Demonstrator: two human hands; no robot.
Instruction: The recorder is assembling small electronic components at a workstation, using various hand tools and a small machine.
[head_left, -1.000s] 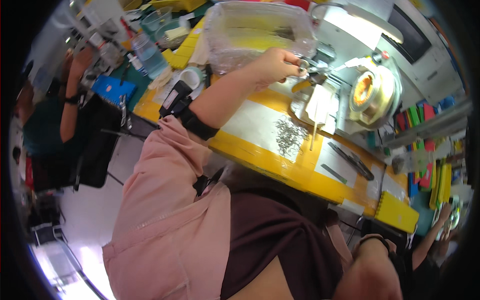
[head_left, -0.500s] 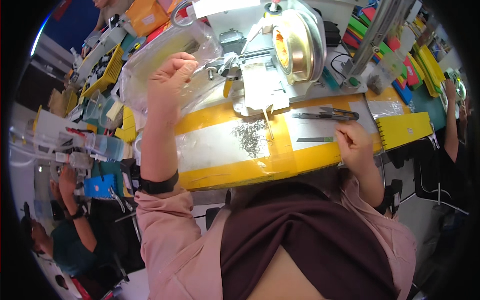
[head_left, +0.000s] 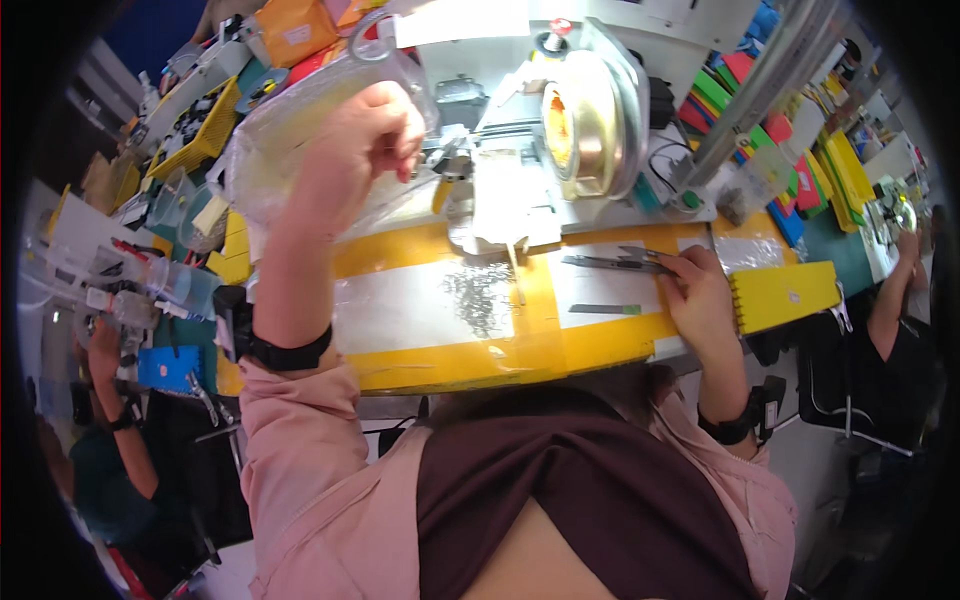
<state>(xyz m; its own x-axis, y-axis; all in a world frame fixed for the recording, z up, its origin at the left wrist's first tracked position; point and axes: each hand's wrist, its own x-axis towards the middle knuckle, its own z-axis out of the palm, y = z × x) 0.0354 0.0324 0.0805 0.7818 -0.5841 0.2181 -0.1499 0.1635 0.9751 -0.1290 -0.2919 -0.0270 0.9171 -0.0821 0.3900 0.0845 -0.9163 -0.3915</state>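
My left hand [head_left: 375,135] is raised over a clear plastic bag [head_left: 270,165], left of a small bench machine [head_left: 505,195]. Its fingers are curled and slightly blurred; whatever they hold is too fine to make out. On the right, my right hand [head_left: 702,298] has its fingers over the handle end of a pair of dark thread snips [head_left: 610,263], which lies on the white sheet. Below the snips is a thin dark strip with a green end [head_left: 605,309]. A scatter of short wire pieces [head_left: 478,298] covers the mat left of centre. A large spool [head_left: 590,125] stands on the machine.
The yellow-edged work board [head_left: 440,375] curves in front of me. A yellow spiral-bound book [head_left: 788,297] sits right of my hand. Baskets, cups and a blue pad [head_left: 170,369] crowd the left. Co-workers' arms show at far left [head_left: 125,440] and far right [head_left: 897,290].
My right hand has gone from a loose curl below the snips to its handle end. My left hand has turned, its fingers now pointing downward, and the fine strand it pinched no longer shows.
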